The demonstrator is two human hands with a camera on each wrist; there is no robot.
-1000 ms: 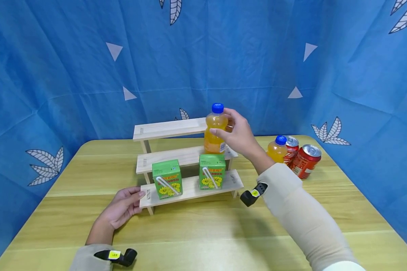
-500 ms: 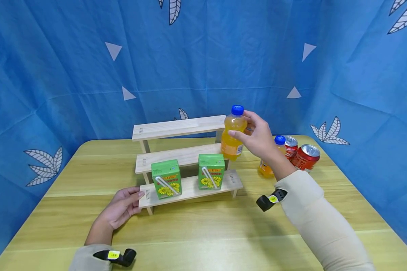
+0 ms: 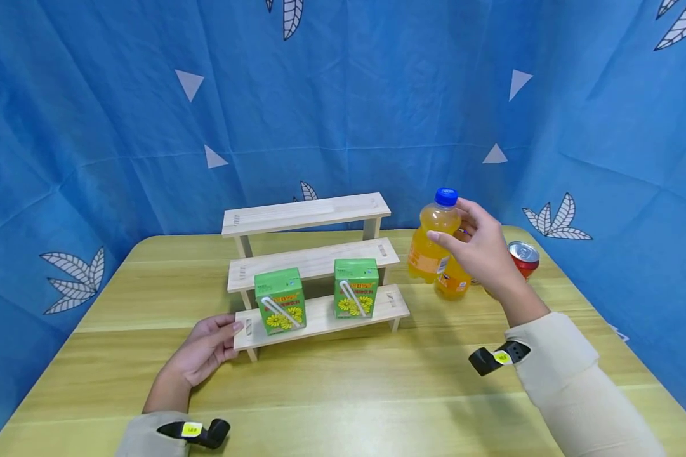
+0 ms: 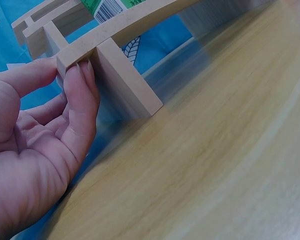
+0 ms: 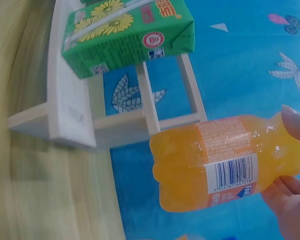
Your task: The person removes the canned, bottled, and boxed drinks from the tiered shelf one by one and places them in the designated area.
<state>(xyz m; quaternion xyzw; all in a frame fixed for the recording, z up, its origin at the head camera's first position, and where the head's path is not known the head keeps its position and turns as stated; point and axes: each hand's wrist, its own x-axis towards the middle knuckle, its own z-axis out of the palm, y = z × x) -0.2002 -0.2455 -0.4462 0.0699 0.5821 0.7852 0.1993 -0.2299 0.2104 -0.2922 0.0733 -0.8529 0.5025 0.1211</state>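
Note:
My right hand [image 3: 475,246] grips an orange drink bottle [image 3: 431,244] with a blue cap, held in the air to the right of a three-tier wooden shelf [image 3: 314,260]. In the right wrist view the bottle [image 5: 225,165] lies sideways with my fingers [image 5: 296,124] round its upper part. Two green juice boxes [image 3: 280,301] [image 3: 356,288] stand on the lowest tier. My left hand [image 3: 208,346] lies on the table, its straight fingers [image 4: 82,92] touching the left end of the lowest board [image 4: 115,60].
A second orange bottle [image 3: 452,284] and a red can [image 3: 524,256] stand on the table [image 3: 343,393] right of the shelf, partly behind my right hand. Blue cloth [image 3: 343,95] walls the table in at the back and sides. The upper two tiers carry nothing.
My right hand has carried the orange bottle from the middle tier's right end out to the right, past the shelf, to in front of the second bottle. My left hand has stayed still.

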